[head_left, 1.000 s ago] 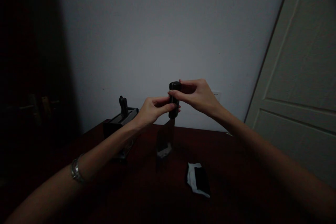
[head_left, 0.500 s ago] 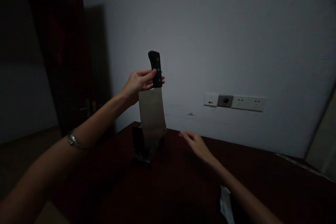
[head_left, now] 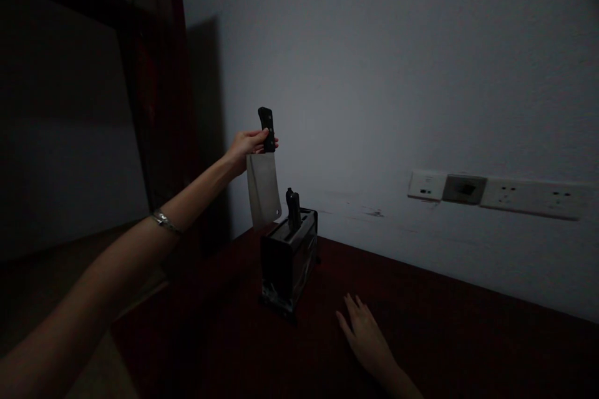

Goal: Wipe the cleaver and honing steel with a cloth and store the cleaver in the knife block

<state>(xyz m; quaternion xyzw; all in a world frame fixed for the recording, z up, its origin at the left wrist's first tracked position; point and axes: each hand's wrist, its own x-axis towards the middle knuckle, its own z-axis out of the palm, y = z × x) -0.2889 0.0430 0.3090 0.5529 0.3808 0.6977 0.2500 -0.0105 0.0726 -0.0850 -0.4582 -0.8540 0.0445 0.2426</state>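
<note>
My left hand [head_left: 247, 144] grips the black handle of a cleaver [head_left: 263, 187], blade pointing down, its tip just above the left end of a dark knife block [head_left: 287, 259]. One black knife handle [head_left: 293, 207] sticks up out of the block. My right hand [head_left: 365, 336] lies flat on the dark red table [head_left: 468, 349], fingers stretched out, a little to the right of the block and holding nothing. A metal bracelet [head_left: 163, 221] circles my left wrist.
The room is dim. A pale wall stands behind the table with a row of sockets [head_left: 491, 192] at the right. A dark wooden frame or door [head_left: 154, 87] rises at the left beside the table's edge.
My right hand let go of the cleaver handle and dropped flat onto the table. My left hand carried the cleaver leftward to above the knife block. The view swung left.
</note>
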